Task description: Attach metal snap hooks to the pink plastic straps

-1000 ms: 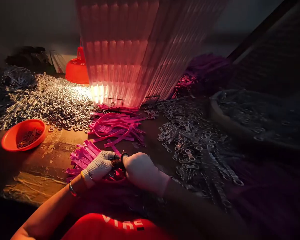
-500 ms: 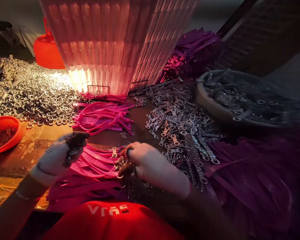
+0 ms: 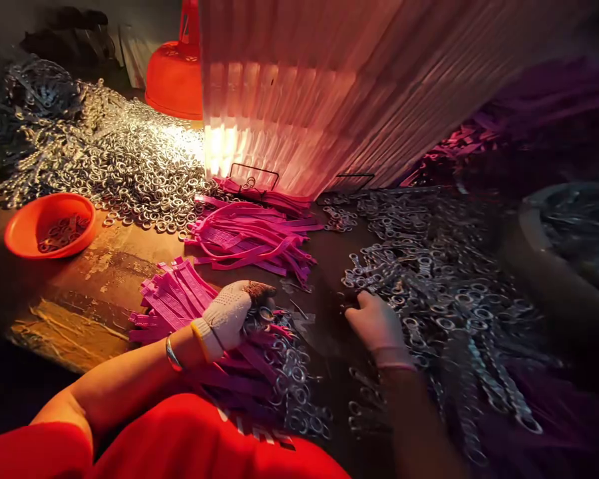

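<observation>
My left hand (image 3: 232, 313), in a white glove with dark fingertips, is closed round several metal rings (image 3: 265, 316) above a bundle of pink straps (image 3: 174, 296). More metal pieces (image 3: 292, 372) lie at the straps' right ends. My right hand (image 3: 377, 326), also gloved, is at the left edge of a heap of metal links (image 3: 429, 266). Its fingers are bent and dim, and whether they hold a link cannot be made out. Behind my left hand lies a second bundle of pink straps (image 3: 254, 236).
An orange bowl (image 3: 14, 233) with small metal parts sits left, before a large ring pile (image 3: 130, 159). An orange lamp (image 3: 174, 80) hangs beside a tall corrugated plastic screen (image 3: 289, 86). A big tub (image 3: 534, 219) stands right; purple straps (image 3: 569, 93) lie behind.
The view has swung left. My left hand has moved right, over the straps and close to the metal pieces. My right hand has left those pieces and moved right to the heap of links.
</observation>
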Demonstrator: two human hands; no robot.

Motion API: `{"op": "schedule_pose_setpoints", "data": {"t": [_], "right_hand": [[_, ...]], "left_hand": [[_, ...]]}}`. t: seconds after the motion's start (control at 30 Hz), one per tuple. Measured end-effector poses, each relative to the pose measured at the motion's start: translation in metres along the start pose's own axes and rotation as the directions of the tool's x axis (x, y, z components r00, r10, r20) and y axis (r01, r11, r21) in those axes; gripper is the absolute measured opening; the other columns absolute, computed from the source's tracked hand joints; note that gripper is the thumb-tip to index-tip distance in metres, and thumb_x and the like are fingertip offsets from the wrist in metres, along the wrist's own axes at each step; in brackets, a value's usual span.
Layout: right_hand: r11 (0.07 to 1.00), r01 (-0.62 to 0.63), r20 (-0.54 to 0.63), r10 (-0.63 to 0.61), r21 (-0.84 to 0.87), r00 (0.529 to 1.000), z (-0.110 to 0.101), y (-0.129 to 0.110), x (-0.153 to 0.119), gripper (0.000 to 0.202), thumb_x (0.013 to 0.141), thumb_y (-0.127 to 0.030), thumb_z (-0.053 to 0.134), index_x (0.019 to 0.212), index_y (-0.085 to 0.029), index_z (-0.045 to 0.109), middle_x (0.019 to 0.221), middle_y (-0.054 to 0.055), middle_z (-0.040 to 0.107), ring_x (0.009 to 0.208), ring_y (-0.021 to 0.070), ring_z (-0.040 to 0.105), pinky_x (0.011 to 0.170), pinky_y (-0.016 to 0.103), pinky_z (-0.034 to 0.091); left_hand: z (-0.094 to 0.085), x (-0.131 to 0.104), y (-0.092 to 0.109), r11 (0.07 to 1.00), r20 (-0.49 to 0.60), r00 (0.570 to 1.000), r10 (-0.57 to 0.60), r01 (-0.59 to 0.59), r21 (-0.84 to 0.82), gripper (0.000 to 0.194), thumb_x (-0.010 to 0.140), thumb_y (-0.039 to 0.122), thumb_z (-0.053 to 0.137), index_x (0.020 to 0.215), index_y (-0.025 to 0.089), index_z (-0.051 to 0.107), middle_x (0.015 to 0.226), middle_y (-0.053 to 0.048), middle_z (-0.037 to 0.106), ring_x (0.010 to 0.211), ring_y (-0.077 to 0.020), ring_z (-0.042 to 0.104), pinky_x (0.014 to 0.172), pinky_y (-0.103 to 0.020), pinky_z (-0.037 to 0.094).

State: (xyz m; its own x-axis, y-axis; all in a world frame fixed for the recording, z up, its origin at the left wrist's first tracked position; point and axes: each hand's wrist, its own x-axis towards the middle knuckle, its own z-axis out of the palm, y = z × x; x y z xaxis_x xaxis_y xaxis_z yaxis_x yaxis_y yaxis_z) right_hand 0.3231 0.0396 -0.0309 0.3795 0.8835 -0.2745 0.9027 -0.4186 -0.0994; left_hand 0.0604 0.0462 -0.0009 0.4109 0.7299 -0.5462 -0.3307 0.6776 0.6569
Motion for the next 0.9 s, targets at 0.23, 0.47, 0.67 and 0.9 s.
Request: {"op": "schedule_pose_setpoints", "data": {"t": [0.23,0.47,0.67,0.9], "right_hand": [[0.541,0.344,-0.157,-0.362,0.767,0.919,-0.012,-0.065,-0.083,0.035,0.086,-0.036,0.055,0.116,-0.020,0.064,0.101,0.008,0.072,0.092,0.0227,0.067,0.081,0.034,0.053],[0.412,0.369,-0.230,-0.349,0.833,0.908,-0.015,-0.112,-0.100,0.034,0.084,-0.032,0.059,0.116,-0.019,0.063,0.107,0.007,0.072,0.094,0.0210,0.066,0.083,0.033,0.054],[0.568,0.435,-0.293,-0.327,0.698,0.898,-0.021,-0.098,-0.099,0.033,0.083,-0.026,0.055,0.113,-0.018,0.064,0.095,0.005,0.072,0.085,0.0194,0.065,0.078,0.031,0.052],[0.605,0.498,-0.312,-0.392,0.621,0.865,-0.012,-0.097,-0.105,0.042,0.077,-0.013,0.048,0.118,-0.018,0.060,0.106,0.007,0.070,0.099,0.0210,0.063,0.090,0.032,0.048]], "left_hand": [[-0.007,-0.006,-0.001,0.960,-0.070,0.970,0.233,-0.218,0.173,0.031,0.082,0.040,0.067,0.100,0.015,0.067,0.076,-0.002,0.062,0.050,-0.0054,0.050,0.041,-0.015,0.032],[0.002,-0.019,0.003,0.884,-0.027,0.929,0.370,-0.343,0.317,0.031,0.087,0.043,0.062,0.100,0.015,0.068,0.067,0.001,0.061,0.044,-0.0046,0.042,0.042,-0.018,0.035],[-0.007,-0.032,0.018,0.829,0.151,0.968,0.199,-0.249,0.501,0.034,0.086,0.049,0.063,0.078,0.016,0.061,0.055,0.004,0.054,0.041,-0.0059,0.042,0.039,-0.018,0.031],[-0.006,-0.037,0.030,0.696,0.292,0.953,0.081,-0.264,0.668,0.031,0.092,0.044,0.053,0.074,0.018,0.052,0.055,0.004,0.053,0.039,-0.0059,0.043,0.038,-0.017,0.030]]}}
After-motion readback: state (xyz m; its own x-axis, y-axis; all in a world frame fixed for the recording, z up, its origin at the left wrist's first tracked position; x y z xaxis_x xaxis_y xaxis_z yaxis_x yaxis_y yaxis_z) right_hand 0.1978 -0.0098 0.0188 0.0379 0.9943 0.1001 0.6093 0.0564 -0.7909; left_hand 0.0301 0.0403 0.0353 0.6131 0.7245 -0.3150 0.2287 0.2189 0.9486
